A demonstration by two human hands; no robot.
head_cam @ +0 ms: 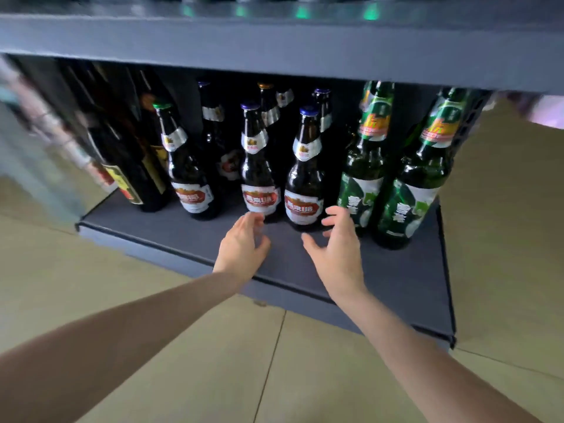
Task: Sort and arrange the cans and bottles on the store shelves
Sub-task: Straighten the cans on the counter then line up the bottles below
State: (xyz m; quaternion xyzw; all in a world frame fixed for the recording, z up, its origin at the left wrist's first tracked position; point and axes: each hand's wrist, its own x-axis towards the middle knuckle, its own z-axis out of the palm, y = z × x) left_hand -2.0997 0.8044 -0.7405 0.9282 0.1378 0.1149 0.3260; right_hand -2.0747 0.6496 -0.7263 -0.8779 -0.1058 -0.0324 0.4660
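Both hands reach over the front of the dark bottom shelf (pixel 189 236), and neither holds anything. The left hand (pixel 241 245) has its fingers loosely curled, the fingertips just at the base of a brown beer bottle with a blue cap (pixel 259 166). The right hand (pixel 335 248) is spread, thumb out to the left and fingers curved toward the lower part of the next brown bottle (pixel 303 178), close beside it; whether they touch I cannot tell. Left of these stands a green-capped brown bottle (pixel 186 166), and beyond that some dark bottles with yellow labels (pixel 128 166). To the right stand two green bottles (pixel 363 160), side by side. More brown bottles (pixel 213 129) stand behind, in shadow. The upper shelf (pixel 274 47) overhangs them all.
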